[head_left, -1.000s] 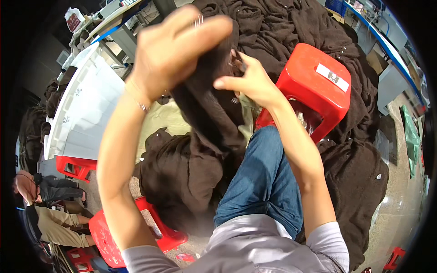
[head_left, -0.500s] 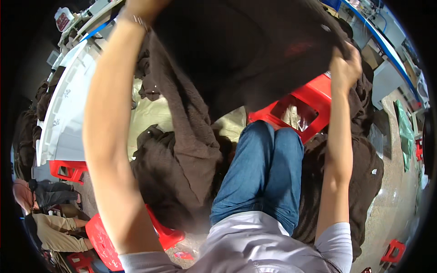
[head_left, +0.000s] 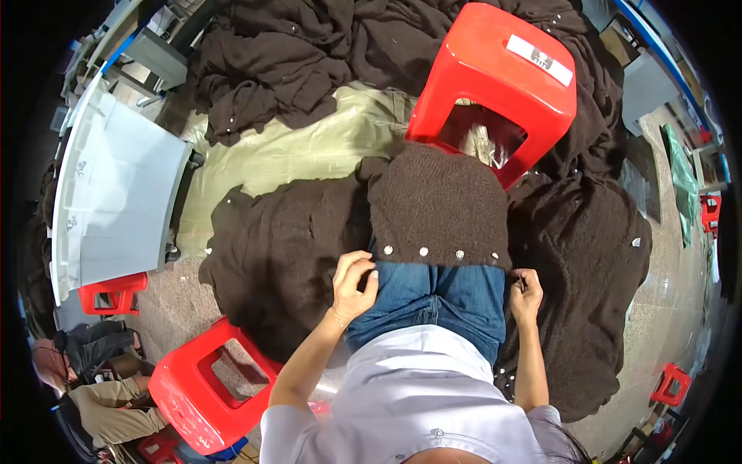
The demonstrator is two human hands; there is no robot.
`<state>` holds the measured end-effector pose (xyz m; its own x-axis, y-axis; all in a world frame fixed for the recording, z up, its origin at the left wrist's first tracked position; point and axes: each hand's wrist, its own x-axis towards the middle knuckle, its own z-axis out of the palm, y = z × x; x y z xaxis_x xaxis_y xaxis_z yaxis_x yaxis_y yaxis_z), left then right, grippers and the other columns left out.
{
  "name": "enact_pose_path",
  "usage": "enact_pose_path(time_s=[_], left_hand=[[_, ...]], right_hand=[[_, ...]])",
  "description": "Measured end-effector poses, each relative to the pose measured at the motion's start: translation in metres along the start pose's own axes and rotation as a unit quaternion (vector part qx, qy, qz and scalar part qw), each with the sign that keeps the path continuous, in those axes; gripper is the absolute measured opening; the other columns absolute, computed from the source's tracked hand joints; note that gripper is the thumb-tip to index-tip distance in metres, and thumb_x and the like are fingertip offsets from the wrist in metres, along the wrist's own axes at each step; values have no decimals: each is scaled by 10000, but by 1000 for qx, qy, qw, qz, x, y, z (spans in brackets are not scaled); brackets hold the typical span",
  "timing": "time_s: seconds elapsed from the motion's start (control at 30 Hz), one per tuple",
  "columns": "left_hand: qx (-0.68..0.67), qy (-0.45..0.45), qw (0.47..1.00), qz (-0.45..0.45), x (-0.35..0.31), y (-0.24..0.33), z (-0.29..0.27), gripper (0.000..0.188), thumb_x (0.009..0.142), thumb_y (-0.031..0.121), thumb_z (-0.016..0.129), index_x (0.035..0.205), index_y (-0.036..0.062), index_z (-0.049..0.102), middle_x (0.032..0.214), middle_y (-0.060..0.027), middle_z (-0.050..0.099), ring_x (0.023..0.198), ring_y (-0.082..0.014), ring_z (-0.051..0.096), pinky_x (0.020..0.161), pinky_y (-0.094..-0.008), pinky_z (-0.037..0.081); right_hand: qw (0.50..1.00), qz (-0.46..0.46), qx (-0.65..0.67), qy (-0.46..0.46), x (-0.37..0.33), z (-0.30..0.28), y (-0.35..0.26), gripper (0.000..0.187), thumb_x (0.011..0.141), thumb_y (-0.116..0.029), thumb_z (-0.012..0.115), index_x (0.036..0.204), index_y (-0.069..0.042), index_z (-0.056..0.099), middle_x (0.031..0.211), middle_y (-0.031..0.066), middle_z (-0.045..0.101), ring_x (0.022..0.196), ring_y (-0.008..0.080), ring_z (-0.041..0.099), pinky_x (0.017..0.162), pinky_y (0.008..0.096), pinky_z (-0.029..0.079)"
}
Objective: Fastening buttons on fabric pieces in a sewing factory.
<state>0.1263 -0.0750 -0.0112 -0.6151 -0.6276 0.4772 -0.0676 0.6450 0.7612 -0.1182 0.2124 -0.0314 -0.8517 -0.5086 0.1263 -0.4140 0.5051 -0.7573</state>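
Note:
A dark brown knit cloth (head_left: 437,197) lies spread over my knees, with several shiny round buttons (head_left: 423,252) in a row along its near edge. At the left end of that edge is my left hand (head_left: 353,290), fingers loosely bent and thumb apart, resting by my jeans. My right hand (head_left: 526,298) is closed at the right end, beside my thigh. Its fingertips pinch a bit of dark cloth, partly hidden. Heaps of similar brown knit lie on both sides, a left heap (head_left: 270,259) and a right heap (head_left: 580,286).
A red plastic stool (head_left: 506,42) stands just beyond my knees. More brown cloth (head_left: 270,58) covers a yellowish sheet (head_left: 286,151) ahead. At the left is a white bin (head_left: 116,193); another red stool (head_left: 182,387) is behind it, near a seated person (head_left: 116,406).
Both hands have come down from high in front of me toward my lap. The raised brown cloth now lies flat over my knees, uncovering the red stool ahead.

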Motion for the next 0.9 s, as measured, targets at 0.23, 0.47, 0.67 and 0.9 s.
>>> enact_pose_path(time_s=[0.23,0.47,0.67,0.9], left_hand=[[-162,145,935,-282,-17,-4,11,47,938,23,595,920,-5,627,886,-9,633,819,-68,569,765,-202,457],[-135,78,951,-266,1,24,27,360,852,44,715,1189,33,589,1088,-41,629,862,-79,523,798,-209,451],[-234,86,918,-310,12,15,32,395,826,52,726,1203,67,609,1086,-21,633,778,-78,526,699,-209,443],[-87,11,978,-192,26,4,23,150,800,-63,690,930,6,719,877,-57,636,741,-108,586,663,-230,481]], right_hand=[[987,52,128,83,-2,19,-48,212,820,116,457,933,25,612,876,50,595,833,124,570,782,228,450],[981,-53,184,-25,-1,44,-111,180,828,108,498,886,9,637,860,51,596,776,113,545,699,217,419],[975,-74,185,-100,-13,64,-122,169,807,101,510,874,17,640,851,98,630,756,169,597,676,253,458],[975,-65,175,-119,-10,65,-123,180,797,101,512,881,12,644,855,97,632,738,162,595,665,254,459]])
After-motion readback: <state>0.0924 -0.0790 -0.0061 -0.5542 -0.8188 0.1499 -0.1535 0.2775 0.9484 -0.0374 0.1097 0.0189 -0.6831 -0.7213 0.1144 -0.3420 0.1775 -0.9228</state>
